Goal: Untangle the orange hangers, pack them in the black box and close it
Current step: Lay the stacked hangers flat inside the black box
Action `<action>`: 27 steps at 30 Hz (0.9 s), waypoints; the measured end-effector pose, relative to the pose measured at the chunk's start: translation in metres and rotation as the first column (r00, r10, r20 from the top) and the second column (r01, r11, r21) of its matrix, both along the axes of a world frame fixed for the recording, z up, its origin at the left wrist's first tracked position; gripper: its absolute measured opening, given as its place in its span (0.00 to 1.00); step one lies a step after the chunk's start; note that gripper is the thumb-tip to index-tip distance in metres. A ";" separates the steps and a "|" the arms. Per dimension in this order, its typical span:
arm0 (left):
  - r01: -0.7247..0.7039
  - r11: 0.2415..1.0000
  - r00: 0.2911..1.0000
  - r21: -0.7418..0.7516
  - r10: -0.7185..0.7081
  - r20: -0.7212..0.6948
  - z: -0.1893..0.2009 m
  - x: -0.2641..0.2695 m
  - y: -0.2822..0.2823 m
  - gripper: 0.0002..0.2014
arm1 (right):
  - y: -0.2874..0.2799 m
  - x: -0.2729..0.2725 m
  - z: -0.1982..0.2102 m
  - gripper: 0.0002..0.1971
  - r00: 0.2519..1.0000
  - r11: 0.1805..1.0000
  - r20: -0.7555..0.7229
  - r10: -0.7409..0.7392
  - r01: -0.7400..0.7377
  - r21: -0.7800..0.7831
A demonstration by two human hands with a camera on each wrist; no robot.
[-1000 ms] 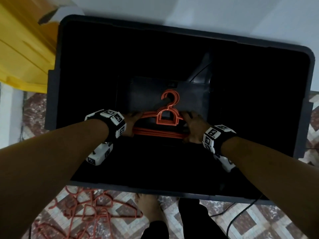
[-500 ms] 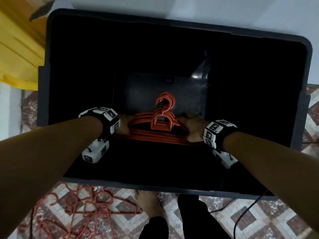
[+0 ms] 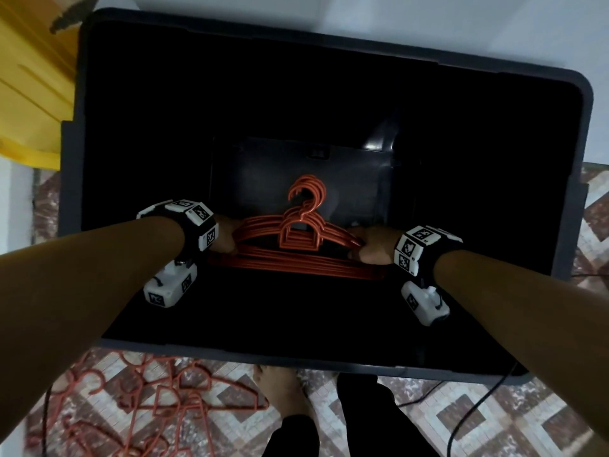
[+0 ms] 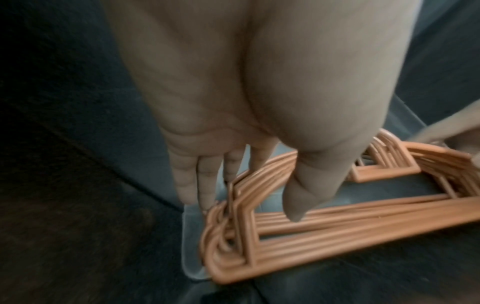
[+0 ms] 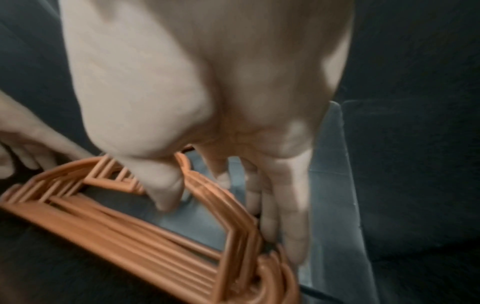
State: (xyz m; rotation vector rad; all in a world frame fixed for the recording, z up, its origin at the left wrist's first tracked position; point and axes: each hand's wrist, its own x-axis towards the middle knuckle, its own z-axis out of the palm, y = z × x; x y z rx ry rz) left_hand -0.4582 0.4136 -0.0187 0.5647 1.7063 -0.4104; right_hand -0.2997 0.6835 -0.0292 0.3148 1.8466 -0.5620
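Observation:
The open black box (image 3: 296, 37) fills the head view. Deep inside it is a stack of several orange hangers (image 3: 296, 258), hooks pointing away from me. My left hand (image 3: 227, 240) holds the stack's left shoulder and my right hand (image 3: 365, 247) holds its right shoulder. In the left wrist view the left hand (image 4: 241, 205) has its thumb inside the hangers (image 4: 337, 236) and its fingers behind the shoulder bars. The right hand (image 5: 223, 216) grips the hangers (image 5: 145, 242) the same way. The stack sits low, close to the box bottom; whether it touches is not visible.
A tangle of more orange hangers (image 3: 158, 400) lies on the patterned floor before the box's near rim. A yellow plastic piece (image 3: 29, 94) stands at the far left. My bare foot (image 3: 283, 390) and a black cable (image 3: 461, 420) are near the front rim.
Both hands have gone lower into the box with the stack. The hangers have tipped flatter and fanned a little, and both hands keep their hold.

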 end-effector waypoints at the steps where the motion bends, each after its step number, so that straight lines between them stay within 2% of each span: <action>1: 0.008 1.000 1.000 0.000 -0.008 -0.009 0.000 -0.003 -0.001 0.37 | -0.003 -0.003 0.001 0.35 1.000 1.000 -0.004 -0.003 0.003 -0.014; 4: 0.073 0.997 0.996 -0.026 -0.074 -0.049 -0.002 -0.010 -0.006 0.37 | -0.013 -0.012 0.004 0.33 1.000 0.998 0.007 0.006 -0.006 -0.063; 7: 0.092 0.994 0.995 -0.052 -0.094 -0.033 -0.003 -0.013 -0.011 0.22 | -0.019 -0.018 0.004 0.34 1.000 0.996 0.018 0.025 -0.023 -0.090; 8: 0.089 0.995 0.995 -0.047 -0.091 -0.046 -0.005 -0.013 -0.013 0.21 | -0.020 -0.019 0.003 0.35 0.999 0.996 0.023 0.022 -0.020 -0.090; 13: 0.033 0.997 0.998 -0.068 -0.037 -0.060 -0.001 -0.015 -0.015 0.31 | -0.026 -0.014 0.004 0.41 0.996 0.995 -0.020 0.089 -0.090 -0.040; 16: -0.051 0.997 0.997 -0.049 0.048 -0.068 0.000 -0.015 -0.020 0.36 | -0.024 -0.011 0.002 0.39 0.993 0.994 -0.043 0.106 -0.107 -0.028; 20: -0.084 0.995 0.995 -0.062 0.081 -0.056 -0.002 -0.014 -0.023 0.36 | -0.023 -0.011 -0.003 0.37 0.987 0.987 0.014 0.161 -0.161 -0.006; 27: -0.104 0.994 0.994 -0.029 0.103 -0.035 -0.002 -0.014 -0.026 0.34 | -0.021 -0.015 0.003 0.36 0.984 0.984 -0.010 0.176 -0.176 -0.021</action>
